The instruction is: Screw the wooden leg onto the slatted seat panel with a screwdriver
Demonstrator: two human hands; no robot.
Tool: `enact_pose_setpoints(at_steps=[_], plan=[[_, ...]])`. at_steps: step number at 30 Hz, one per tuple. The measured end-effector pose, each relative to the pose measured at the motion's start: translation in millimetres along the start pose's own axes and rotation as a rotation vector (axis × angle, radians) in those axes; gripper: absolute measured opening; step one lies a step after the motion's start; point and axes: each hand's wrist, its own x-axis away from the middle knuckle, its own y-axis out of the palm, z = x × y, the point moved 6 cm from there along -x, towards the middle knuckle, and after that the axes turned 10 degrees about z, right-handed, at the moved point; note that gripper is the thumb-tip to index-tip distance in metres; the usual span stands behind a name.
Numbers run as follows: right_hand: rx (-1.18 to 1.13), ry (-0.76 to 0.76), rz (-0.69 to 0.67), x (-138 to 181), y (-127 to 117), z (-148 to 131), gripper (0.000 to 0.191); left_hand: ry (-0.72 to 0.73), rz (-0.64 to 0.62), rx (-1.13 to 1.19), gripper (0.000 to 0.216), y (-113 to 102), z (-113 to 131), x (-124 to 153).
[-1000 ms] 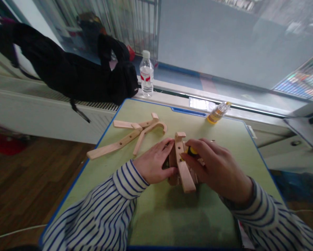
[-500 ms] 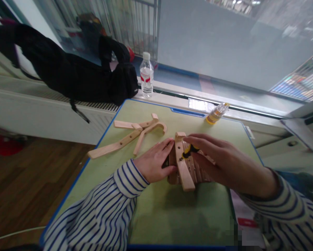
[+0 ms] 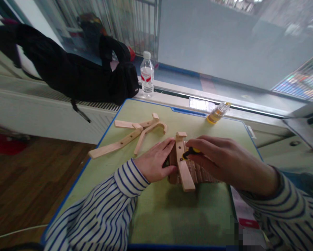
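A light wooden assembly (image 3: 183, 170) of slats with an upright bar stands on the green table (image 3: 159, 216). My left hand (image 3: 153, 164) presses against its left side, fingers closed on the wood. My right hand (image 3: 221, 162) grips a small yellow-and-black screwdriver (image 3: 189, 152), its tip at a hole in the upright bar. Both arms wear blue-striped white sleeves.
Loose curved wooden parts (image 3: 130, 134) lie at the table's left rear. A water bottle (image 3: 147, 74) and a black backpack (image 3: 75, 73) rest on the windowsill. A small yellow glue bottle (image 3: 217, 113) lies at the table's far edge. Papers (image 3: 244, 219) lie at lower right.
My right arm has swung outward to the right and the hand has turned on the screwdriver. The left hand and the wooden assembly stay where they were.
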Motion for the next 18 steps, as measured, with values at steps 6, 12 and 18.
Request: enact_pose_setpoints(at_steps=[6, 12, 18], plan=[[0.079, 0.045, 0.076, 2.0, 2.4, -0.7, 0.021, -0.008, -0.007, 0.002, 0.081, -0.1, 0.6, -0.5], [0.069, 0.102, 0.121, -1.2, 7.6, 1.2, 0.020, 0.011, -0.007, 0.023, 0.080, -1.4, 2.8, -1.4], [-0.002, 0.142, 0.099, -3.2, 10.1, 2.1, 0.017, 0.054, 0.020, 0.053, 0.081, -2.6, 4.0, -2.1]])
